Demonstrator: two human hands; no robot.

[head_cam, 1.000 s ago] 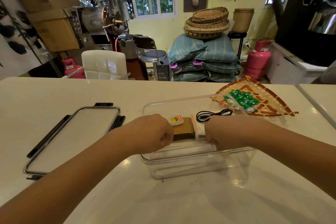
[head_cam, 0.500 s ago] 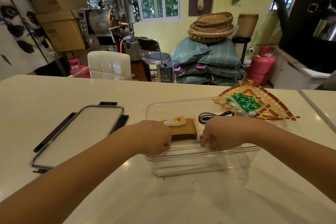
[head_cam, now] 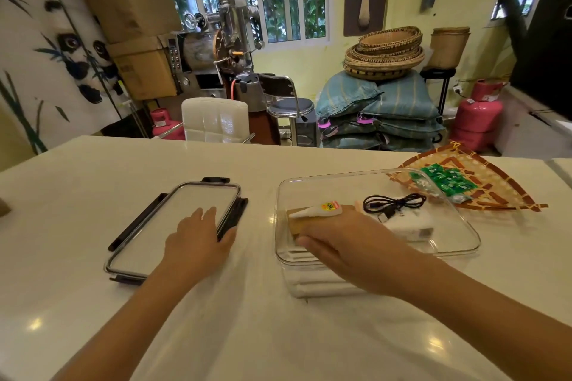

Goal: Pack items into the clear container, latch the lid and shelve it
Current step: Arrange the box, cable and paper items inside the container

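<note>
The clear container stands on the white counter, right of centre. Inside it lie a white glue tube on a brown flat pack, a coiled black cable and a white box. My right hand reaches over the container's near left corner, fingers flat on the brown pack and holding nothing. The clear lid with black latches lies flat to the left. On its near right part rests my left hand, fingers spread, thumb by the right latch.
A woven fan-shaped tray with green packets sits right behind the container. Beyond the counter's far edge are a white chair, a stool, stacked sacks with baskets and a pink gas cylinder.
My left hand has left the container and moved left onto the lid. My right hand has opened and shifted to the container's left side. The camera has tilted up a little.
</note>
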